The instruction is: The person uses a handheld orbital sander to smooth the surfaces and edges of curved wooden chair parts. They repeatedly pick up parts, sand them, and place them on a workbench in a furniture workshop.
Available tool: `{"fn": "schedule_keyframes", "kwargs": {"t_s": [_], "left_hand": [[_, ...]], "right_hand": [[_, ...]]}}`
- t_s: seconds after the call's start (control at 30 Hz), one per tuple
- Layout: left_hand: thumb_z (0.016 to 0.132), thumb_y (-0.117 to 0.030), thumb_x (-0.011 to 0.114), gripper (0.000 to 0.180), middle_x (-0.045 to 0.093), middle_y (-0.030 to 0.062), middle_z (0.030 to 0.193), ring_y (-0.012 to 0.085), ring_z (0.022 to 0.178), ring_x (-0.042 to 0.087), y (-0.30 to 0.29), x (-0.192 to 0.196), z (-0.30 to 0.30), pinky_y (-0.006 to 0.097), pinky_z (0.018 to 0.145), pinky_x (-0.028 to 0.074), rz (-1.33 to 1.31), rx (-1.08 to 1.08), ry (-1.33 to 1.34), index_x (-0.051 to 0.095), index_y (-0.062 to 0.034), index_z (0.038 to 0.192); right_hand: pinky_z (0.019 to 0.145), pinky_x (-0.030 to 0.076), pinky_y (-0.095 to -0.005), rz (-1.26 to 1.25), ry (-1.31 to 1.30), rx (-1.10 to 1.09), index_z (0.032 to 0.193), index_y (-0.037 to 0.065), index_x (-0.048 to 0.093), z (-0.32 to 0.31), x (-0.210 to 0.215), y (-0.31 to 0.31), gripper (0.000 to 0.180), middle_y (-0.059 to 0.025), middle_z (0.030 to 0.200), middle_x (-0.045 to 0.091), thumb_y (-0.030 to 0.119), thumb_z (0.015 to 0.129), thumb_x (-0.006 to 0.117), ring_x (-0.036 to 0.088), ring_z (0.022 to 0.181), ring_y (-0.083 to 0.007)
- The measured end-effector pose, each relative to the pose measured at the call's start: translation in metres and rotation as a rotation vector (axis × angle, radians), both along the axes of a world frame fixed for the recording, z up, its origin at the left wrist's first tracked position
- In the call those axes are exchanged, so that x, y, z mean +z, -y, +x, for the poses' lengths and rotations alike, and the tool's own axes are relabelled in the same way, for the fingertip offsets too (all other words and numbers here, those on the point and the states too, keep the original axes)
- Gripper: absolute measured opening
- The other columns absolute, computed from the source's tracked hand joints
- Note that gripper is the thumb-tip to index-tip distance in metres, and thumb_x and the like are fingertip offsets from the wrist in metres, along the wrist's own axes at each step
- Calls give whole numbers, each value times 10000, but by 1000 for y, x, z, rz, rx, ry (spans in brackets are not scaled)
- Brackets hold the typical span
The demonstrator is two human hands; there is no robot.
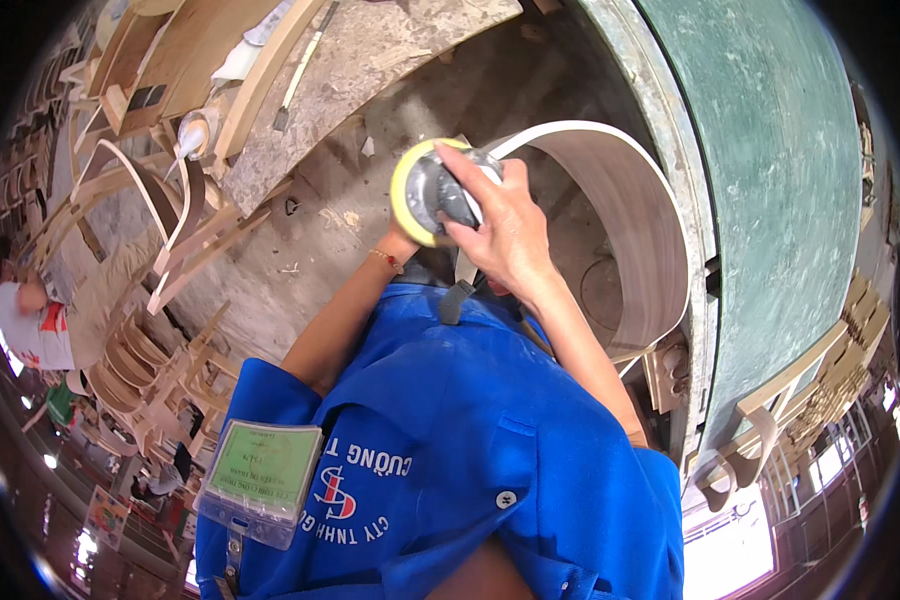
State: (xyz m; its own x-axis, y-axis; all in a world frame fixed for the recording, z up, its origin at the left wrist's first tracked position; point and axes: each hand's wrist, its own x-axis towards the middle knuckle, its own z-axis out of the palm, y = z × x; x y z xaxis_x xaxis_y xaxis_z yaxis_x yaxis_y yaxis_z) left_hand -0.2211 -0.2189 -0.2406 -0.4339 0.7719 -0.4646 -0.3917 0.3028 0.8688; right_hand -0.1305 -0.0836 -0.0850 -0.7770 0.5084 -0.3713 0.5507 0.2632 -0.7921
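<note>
My right hand (510, 225) is wrapped round a round orbital sander (440, 195) with a grey-black body and a yellow pad rim. The sander is tilted, its pad side turned toward the left. Behind it is my left hand (400, 240), only its wrist edge showing; its fingers are hidden by the sander. Right of my right hand curves a bent wooden panel (655, 240) with a pale edge, forming a wide arc. One end of this arc runs in behind the sander and my right hand. A grey strap or hose end (457, 302) hangs just below the sander.
A long green-topped bench (780, 170) runs along the right. At upper left, a dusty board (380, 70) carries a thin brush (300, 75). Curved wooden frames (160, 210) are stacked at left, near another person (35, 325). Wood pieces (830, 370) lie at far right.
</note>
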Motion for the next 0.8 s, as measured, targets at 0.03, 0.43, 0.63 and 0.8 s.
{"fn": "schedule_keyframes", "kwargs": {"t_s": [0.03,0.43,0.63,0.8], "left_hand": [[806,-278,686,725,415,86,1406,213,1282,412,5,-4,6,359,1085,328,108,92,333,322,-113,1411],[838,-217,652,574,516,105,1274,246,1171,505,9,-5,4,374,963,424,-213,-179,-340,415,-132,1354],[725,-109,734,574,652,123,1074,314,937,636,-13,20,5,380,793,508,-270,-166,-803,538,-172,1261],[724,-102,737,595,651,130,1072,311,932,638,-7,11,5,381,790,508,-257,-159,-856,527,-187,1274]], "right_hand": [[853,497,-393,-85,53,7,1293,357,514,-3,7,-2,738,-157,1083,476,92,645,746,580,975,-337],[802,528,-411,82,159,71,1296,391,491,-1,-6,-11,743,-162,1095,446,125,650,743,587,955,-354],[713,549,-435,417,197,-115,1337,428,411,12,-36,-69,769,-224,1076,455,163,692,737,625,841,-393],[731,535,-440,304,130,-107,1329,404,436,6,-35,-52,762,-232,1059,460,119,682,721,612,869,-398]]}}
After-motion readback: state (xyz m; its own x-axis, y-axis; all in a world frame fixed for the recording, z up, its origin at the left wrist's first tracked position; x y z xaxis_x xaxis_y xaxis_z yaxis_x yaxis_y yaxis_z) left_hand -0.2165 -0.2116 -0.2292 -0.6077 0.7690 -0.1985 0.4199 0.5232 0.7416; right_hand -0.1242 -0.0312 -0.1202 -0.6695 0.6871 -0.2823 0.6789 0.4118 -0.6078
